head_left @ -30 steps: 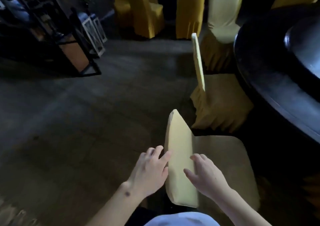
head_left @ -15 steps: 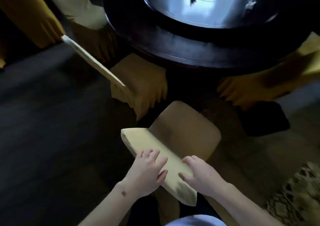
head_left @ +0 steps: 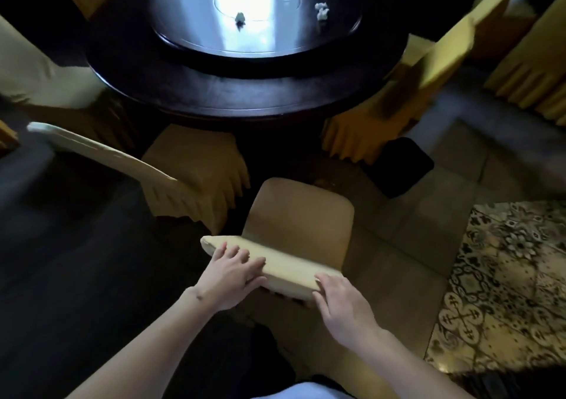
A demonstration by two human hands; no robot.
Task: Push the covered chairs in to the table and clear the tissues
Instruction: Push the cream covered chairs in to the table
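A yellow covered chair (head_left: 298, 215) stands right in front of me, its seat facing the dark round table (head_left: 232, 98) with a gap of floor between them. My left hand (head_left: 229, 276) lies over the left part of its backrest top, fingers curled on the cover. My right hand (head_left: 340, 300) grips the backrest's right end. On the glass turntable (head_left: 254, 9) lie a crumpled white tissue (head_left: 321, 9) and a smaller darker scrap (head_left: 240, 19).
A second covered chair (head_left: 190, 172) stands at the left, tucked partly under the table. Another chair (head_left: 407, 92) sits at the table's right, with more at the left and far right. A dark mat (head_left: 401, 169) and a patterned rug (head_left: 505, 291) lie on the tiled floor.
The view swung from the open floor round to the table. The chair turned with my hands, so its seat now faces the table. My right hand slid to the backrest's right end.
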